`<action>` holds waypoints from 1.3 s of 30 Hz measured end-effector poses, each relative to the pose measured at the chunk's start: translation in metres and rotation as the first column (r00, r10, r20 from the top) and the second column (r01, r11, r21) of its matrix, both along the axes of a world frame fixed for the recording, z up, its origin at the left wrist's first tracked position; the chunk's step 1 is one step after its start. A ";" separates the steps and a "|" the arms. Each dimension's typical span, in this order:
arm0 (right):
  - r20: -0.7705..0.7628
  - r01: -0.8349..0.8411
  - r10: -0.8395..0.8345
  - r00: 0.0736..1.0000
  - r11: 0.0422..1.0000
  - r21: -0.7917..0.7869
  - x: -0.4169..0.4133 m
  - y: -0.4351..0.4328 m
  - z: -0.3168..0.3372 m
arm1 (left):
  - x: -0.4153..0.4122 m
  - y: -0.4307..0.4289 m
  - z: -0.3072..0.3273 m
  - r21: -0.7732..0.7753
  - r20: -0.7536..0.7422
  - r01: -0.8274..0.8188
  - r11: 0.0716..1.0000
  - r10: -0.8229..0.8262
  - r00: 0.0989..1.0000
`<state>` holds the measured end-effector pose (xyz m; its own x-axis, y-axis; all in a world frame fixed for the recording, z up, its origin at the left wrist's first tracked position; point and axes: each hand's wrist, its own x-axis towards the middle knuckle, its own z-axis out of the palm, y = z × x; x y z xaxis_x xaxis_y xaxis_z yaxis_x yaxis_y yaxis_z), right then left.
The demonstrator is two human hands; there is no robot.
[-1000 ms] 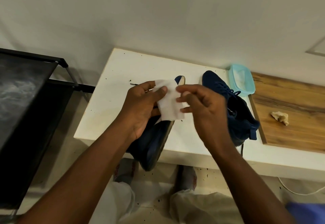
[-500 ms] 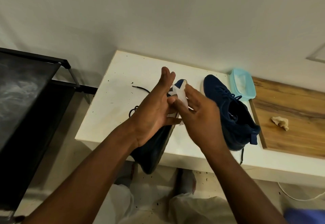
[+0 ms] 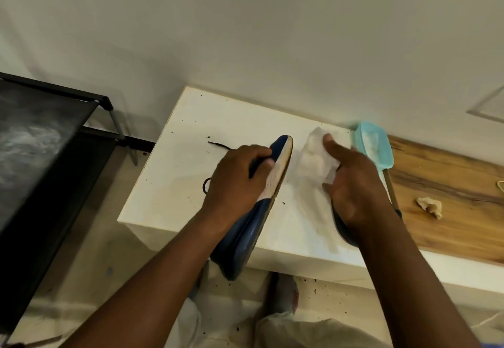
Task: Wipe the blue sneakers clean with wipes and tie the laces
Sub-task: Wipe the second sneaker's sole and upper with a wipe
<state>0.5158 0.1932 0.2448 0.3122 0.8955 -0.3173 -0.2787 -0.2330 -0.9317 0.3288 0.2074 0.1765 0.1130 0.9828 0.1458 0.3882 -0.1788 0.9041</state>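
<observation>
On the table point(image 3: 191, 129), the left hand point(image 3: 237, 181) grips a sneaker point(image 3: 245, 238) tipped on its side, its heel overhanging the edge at six o'clock. At three o'clock from it, the right hand point(image 3: 357, 184) holds a wipe point(image 3: 313, 162) above the second sneaker point(image 3: 343, 230). The tub point(image 3: 373, 143) sits at one o'clock, by the wall. A wooden top point(image 3: 450, 178) adjoins the table at three o'clock, with a crumpled scrap point(image 3: 429, 205) on it. A rack point(image 3: 54, 143) stands at nine o'clock.

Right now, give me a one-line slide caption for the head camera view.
Left hand grips a blue sneaker on its side over the white table; right hand holds a wipe.
</observation>
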 end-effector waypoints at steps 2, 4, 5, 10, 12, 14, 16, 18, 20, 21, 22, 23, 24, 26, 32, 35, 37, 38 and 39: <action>0.503 0.047 -0.102 0.859 0.992 0.120 -0.001 0.016 -0.002 | 0.004 0.000 -0.006 0.016 -0.135 0.073 0.997 -0.070 0.988; 0.781 -0.148 -0.119 0.614 0.954 0.262 -0.006 0.037 -0.004 | 0.006 0.000 -0.008 0.019 -0.206 0.105 0.994 -0.098 0.974; 0.853 -0.257 -0.078 0.516 0.936 0.241 -0.008 0.049 -0.008 | 0.006 0.000 -0.008 0.024 -0.222 0.108 0.994 -0.100 0.970; 0.969 -0.461 0.245 0.001 0.860 -0.217 -0.006 0.088 -0.033 | 0.008 -0.002 -0.005 0.028 -0.287 0.110 0.994 -0.098 0.953; 0.957 -0.475 0.289 0.007 0.844 -0.251 -0.008 0.079 -0.031 | 0.009 -0.002 -0.003 0.024 -0.307 0.107 0.994 -0.094 0.947; 0.964 -0.502 0.264 -0.006 0.833 -0.232 -0.013 0.055 -0.026 | 0.009 -0.003 -0.002 0.037 -0.327 0.097 0.995 -0.080 0.942; 0.982 -0.541 0.186 -0.040 0.822 -0.178 -0.018 0.024 -0.024 | 0.009 -0.004 0.000 0.060 -0.331 0.091 0.994 -0.066 0.941; 0.988 -0.546 0.131 -0.080 0.824 -0.154 -0.016 0.004 -0.030 | 0.010 -0.005 0.001 0.058 -0.317 0.097 0.994 -0.074 0.946; 0.987 -0.549 0.109 -0.117 0.821 -0.156 -0.006 0.006 -0.038 | 0.010 -0.005 0.001 0.045 -0.316 0.102 0.994 -0.082 0.945; 0.983 -0.555 0.097 -0.159 0.814 -0.170 -0.002 0.015 -0.039 | 0.010 -0.005 0.001 0.041 -0.318 0.098 0.994 -0.080 0.945; 0.974 -0.553 0.099 -0.206 0.809 -0.199 0.001 0.027 -0.040 | 0.010 -0.004 0.001 0.033 -0.317 0.092 0.995 -0.077 0.945; 0.960 -0.536 0.116 -0.253 0.810 -0.239 0.002 0.042 -0.039 | 0.010 -0.004 0.001 0.024 -0.317 0.086 0.996 -0.074 0.945; 0.944 -0.513 0.153 -0.291 0.808 -0.289 0.004 0.058 -0.038 | 0.010 -0.005 0.000 0.013 -0.320 0.084 0.996 -0.075 0.944; 0.919 -0.452 0.216 -0.329 0.819 -0.354 0.005 0.086 -0.036 | 0.010 -0.004 0.000 -0.007 -0.338 0.086 0.996 -0.084 0.938; 0.959 -0.397 0.275 -0.071 0.874 -0.280 -0.002 0.077 -0.023 | 0.008 -0.002 -0.002 -0.003 -0.319 0.073 0.997 -0.070 0.945; 0.948 -0.497 0.275 0.162 0.852 -0.162 -0.012 0.045 -0.010 | 0.010 -0.004 -0.001 0.023 -0.282 0.070 0.997 -0.061 0.957; 0.918 -0.510 0.296 0.265 0.851 -0.127 -0.016 0.036 -0.008 | 0.010 -0.004 -0.001 0.047 -0.276 0.072 0.996 -0.056 0.959; 0.925 -0.491 0.282 0.254 0.862 -0.128 -0.016 0.039 -0.010 | 0.010 -0.004 -0.001 0.049 -0.277 0.072 0.996 -0.055 0.959; 0.938 -0.458 0.260 0.229 0.879 -0.132 -0.014 0.046 -0.012 | 0.010 -0.005 -0.001 0.044 -0.276 0.070 0.997 -0.055 0.960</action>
